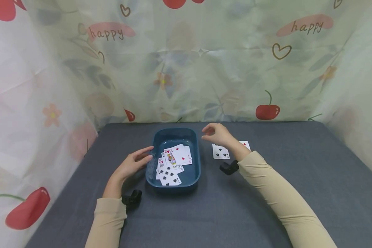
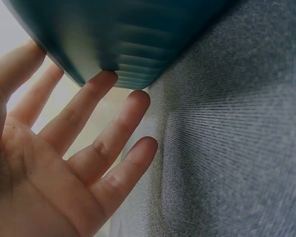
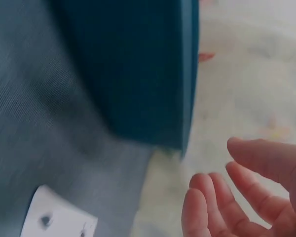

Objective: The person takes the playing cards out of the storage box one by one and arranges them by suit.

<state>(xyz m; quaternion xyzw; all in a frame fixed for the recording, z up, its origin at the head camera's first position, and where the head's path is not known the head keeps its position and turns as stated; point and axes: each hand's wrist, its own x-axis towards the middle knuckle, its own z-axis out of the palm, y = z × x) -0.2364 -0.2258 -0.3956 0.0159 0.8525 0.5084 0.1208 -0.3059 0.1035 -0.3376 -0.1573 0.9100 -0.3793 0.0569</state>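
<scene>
A dark blue plastic tub holds several loose playing cards, face up and overlapping, with a spade card nearest me. My left hand is at the tub's left side, fingers spread; in the left wrist view, fingertips meet its outer wall. Off the tub's far right side my right hand hovers with bent, relaxed fingers and nothing between them. Beneath it lies a five of spades on the table. A red diamond card is partly hidden by my right forearm.
A dark grey cloth covers the table. Printed curtains with cherries and hearts hang behind it and along both sides. Each wrist wears a black camera mount.
</scene>
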